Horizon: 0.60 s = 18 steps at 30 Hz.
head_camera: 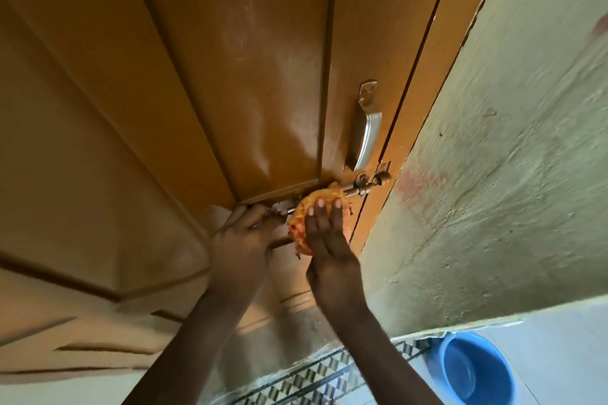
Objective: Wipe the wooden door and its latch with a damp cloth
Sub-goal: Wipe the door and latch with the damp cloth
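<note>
The orange-brown wooden door (250,69) fills the upper left, with wet streaks shining on its panel. A metal sliding latch (363,187) runs across its right edge, below a silver pull handle (365,138). My right hand (329,240) presses an orange and red cloth (304,223) flat against the middle of the latch bolt, fingers extended over it. My left hand (243,240) grips the left end of the latch bolt (279,207) with closed fingers. The middle of the bolt is hidden under the cloth.
A rough pale green wall (493,174) stands right of the door frame. A blue plastic basin (473,368) sits on the light floor at the lower right. A patterned tile strip (329,375) runs along the floor beneath my arms.
</note>
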{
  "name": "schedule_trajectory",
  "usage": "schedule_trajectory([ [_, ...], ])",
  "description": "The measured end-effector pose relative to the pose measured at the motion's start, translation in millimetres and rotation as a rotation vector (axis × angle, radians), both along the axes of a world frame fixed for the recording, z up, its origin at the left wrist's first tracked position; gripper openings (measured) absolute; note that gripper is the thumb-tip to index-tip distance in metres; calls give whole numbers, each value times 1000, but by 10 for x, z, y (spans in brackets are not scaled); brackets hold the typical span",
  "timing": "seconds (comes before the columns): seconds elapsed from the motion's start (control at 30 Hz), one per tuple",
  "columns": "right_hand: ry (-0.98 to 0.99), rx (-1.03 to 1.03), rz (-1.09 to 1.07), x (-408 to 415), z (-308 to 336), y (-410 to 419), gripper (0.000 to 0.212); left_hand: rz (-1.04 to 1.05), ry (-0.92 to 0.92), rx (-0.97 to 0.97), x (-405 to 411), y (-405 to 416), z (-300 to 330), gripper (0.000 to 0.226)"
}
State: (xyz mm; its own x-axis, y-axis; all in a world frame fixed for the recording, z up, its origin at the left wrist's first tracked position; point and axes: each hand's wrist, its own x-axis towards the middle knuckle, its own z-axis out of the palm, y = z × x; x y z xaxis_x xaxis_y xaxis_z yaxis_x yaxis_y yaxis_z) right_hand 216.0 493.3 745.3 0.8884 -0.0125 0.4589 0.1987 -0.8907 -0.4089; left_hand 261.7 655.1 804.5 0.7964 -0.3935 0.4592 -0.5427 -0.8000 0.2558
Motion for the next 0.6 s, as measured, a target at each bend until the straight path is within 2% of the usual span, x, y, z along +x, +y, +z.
schedule_trajectory([
  [0.07,-45,6,-31,-16,20,-243,75,0,3,8,24,9,-21,40],
  [0.2,-39,187,-297,51,54,-428,81,26,-22,23,25,-10,-24,41],
  [0.33,39,141,-94,43,55,-22,72,54,-41,13,-12,-55,39,42],
  [0.43,-7,99,34,-83,50,-115,67,79,-54,9,3,-64,26,32],
  [0.6,-154,522,-207,-132,272,-440,59,82,4,-33,26,-63,-57,50],
])
